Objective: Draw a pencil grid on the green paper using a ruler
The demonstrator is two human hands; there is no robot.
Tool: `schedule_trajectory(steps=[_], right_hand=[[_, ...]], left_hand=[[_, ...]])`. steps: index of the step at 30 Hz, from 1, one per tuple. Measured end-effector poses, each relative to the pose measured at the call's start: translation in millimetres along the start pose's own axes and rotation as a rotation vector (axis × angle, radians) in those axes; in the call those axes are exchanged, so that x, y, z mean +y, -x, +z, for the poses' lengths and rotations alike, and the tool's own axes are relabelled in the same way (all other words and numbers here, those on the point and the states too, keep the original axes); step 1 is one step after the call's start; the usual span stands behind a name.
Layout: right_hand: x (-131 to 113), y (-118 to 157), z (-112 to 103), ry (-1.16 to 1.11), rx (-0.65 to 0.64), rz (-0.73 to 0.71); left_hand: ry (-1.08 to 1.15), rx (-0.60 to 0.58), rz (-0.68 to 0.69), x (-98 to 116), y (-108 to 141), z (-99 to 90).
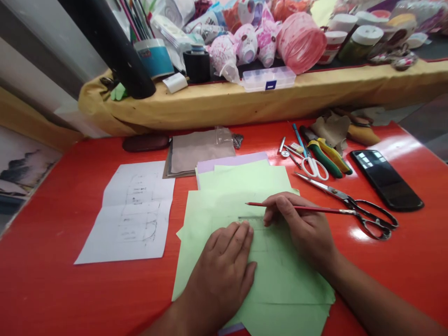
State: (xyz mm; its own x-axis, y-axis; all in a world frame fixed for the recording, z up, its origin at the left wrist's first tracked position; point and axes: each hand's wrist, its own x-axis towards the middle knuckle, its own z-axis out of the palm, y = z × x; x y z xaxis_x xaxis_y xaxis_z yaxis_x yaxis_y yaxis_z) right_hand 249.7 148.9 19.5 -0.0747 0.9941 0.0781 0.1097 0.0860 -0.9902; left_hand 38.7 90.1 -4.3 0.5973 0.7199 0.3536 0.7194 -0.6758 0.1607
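My left hand [224, 270] lies flat on a light green sheet [199, 210] with its fingers stretched forward. Under its fingertips there is a thin dark line, and faint pencil lines cross the paper. In my right hand [304, 228] a thin red pencil [322, 209] is held between thumb and fingers, its tip pointing left just above the sheet. The right hand rests at the sheet's right part. To the left lies a creased white paper [136, 210] with a drawing on it.
Right of the sheets are large scissors [350, 200], white-handled scissors [314, 168], green-and-yellow pliers [329, 156] and a black phone [387, 179]. Grey-brown sheets [199, 151] lie behind. A cloth-covered shelf [210, 105] across the back holds jars, a plastic box [269, 78] and crafts.
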Motion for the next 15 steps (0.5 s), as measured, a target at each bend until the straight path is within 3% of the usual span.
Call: schedule_trajectory(steps=[15], right_hand=[[3.2, -1.8, 0.4, 0.09, -0.02, 0.07]], left_hand=[[0.024, -0.025, -0.01, -0.7, -0.7, -1.7]])
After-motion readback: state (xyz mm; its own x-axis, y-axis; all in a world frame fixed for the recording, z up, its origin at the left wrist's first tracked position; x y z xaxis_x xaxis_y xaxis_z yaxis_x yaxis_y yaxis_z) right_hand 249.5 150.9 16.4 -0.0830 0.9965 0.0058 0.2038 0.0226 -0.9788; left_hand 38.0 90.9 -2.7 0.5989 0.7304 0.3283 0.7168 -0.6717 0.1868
